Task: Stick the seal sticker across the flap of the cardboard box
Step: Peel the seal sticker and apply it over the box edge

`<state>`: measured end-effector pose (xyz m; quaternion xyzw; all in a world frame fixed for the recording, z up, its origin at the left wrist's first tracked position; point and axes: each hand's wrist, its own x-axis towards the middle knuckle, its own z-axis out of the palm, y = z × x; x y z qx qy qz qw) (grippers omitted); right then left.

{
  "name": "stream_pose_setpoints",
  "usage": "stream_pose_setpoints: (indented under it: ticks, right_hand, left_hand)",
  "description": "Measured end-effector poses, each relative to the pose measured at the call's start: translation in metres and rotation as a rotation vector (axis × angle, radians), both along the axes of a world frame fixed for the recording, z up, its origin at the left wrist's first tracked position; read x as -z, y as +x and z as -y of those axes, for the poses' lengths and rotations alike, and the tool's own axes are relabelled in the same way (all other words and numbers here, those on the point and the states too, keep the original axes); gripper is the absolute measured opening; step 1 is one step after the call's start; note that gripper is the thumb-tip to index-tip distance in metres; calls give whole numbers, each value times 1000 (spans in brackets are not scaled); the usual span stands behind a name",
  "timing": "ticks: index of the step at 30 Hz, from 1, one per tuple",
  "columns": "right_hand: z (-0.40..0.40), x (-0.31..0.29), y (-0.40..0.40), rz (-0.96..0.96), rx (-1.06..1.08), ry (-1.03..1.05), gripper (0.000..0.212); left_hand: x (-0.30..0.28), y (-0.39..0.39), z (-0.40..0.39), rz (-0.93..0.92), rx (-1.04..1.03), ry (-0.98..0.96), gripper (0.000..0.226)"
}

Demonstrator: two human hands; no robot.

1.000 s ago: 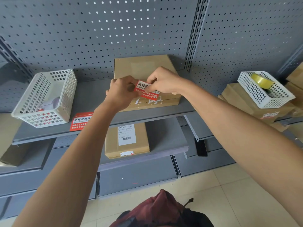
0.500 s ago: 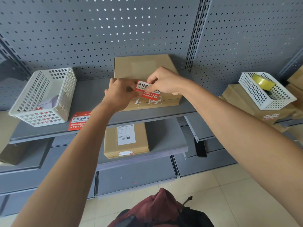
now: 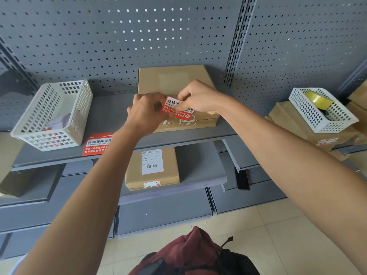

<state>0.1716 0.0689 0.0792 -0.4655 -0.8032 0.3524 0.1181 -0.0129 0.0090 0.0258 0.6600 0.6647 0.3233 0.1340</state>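
A flat brown cardboard box [image 3: 168, 80] lies on the upper grey shelf [image 3: 111, 114] against the pegboard. Torn white sticker scraps mark its front flap seam [image 3: 202, 121]. A red seal sticker [image 3: 175, 109] with white print hovers over the box's front edge. My left hand [image 3: 146, 114] pinches its left end. My right hand [image 3: 198, 99] grips its top right part with thumb and fingers. I cannot tell whether the sticker touches the cardboard.
A white basket [image 3: 51, 116] stands at the left of the shelf, with another red sticker [image 3: 97, 143] lying beside it. A second box [image 3: 152, 168] with a barcode label sits one shelf down. At the right, a white basket [image 3: 321, 110] holding a tape roll rests on stacked boxes. A dark red bag [image 3: 194, 255] lies below.
Both hands stay on the sticker over the box's front edge; almost nothing has shifted apart from a slight camera movement.
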Motion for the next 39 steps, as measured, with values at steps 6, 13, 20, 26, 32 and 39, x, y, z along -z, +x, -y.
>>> stream_pose_setpoints:
  ticks: [6, 13, 20, 26, 32, 39]
  right_hand:
    - [0, 0, 1, -9, -18, 9, 7]
    - [-1, 0, 1, -15, -15, 6, 7]
    - [-1, -1, 3, -9, -20, 10, 7]
    - [-4, 0, 4, -19, -39, 10, 11]
    - [-8, 5, 5, -30, -44, 36, 7]
    - [-8, 7, 7, -77, -56, 66, 6]
  left_hand:
    - [-2, 5, 4, 57, -5, 22, 49]
    - [-3, 9, 6, 38, 14, 52, 40]
    - [-7, 10, 5, 63, 13, 1, 29]
    - [-9, 13, 9, 69, -31, 0, 39]
    - [-4, 22, 20, -7, -179, 169, 15]
    - [-1, 29, 27, -42, -219, 161, 18]
